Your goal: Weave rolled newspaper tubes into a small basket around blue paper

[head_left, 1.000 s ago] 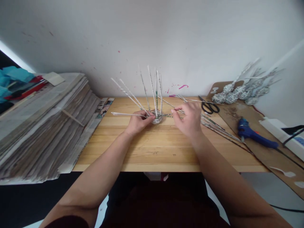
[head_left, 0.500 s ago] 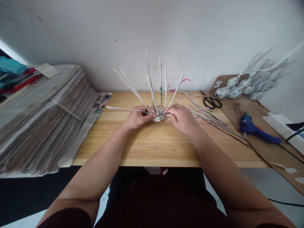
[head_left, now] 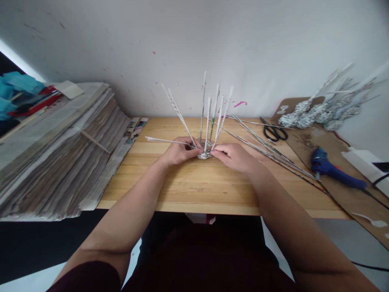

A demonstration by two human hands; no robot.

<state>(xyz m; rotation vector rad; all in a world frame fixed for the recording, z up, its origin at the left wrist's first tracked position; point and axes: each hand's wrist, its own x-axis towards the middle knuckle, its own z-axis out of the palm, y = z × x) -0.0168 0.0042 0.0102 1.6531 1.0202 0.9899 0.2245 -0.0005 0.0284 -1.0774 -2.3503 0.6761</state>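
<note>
A small round basket woven from rolled newspaper [head_left: 205, 155] sits on the wooden table between my hands. Several paper stakes [head_left: 203, 105] rise from its rim, some upright and some leaning outward. My left hand [head_left: 181, 151] grips the left side of the rim, thumb in front and fingers behind. One paper strip [head_left: 164, 140] sticks out leftward past that hand. At the right side, my right hand [head_left: 232, 155] pinches the rim near the foot of a stake. Its fingertips partly hide the weave there.
Loose paper rolls [head_left: 273, 154] lie right of the basket, near black scissors [head_left: 274, 133]. A blue glue gun [head_left: 334, 170] rests on cardboard [head_left: 306, 150]. Finished-looking woven paper pieces [head_left: 308, 113] stand behind it. A tall newspaper stack [head_left: 60, 162] fills the left side.
The basket has turned slightly, and its stakes stand at different angles. My right hand's fingers have come closer to the front of the rim. The view has shifted a little.
</note>
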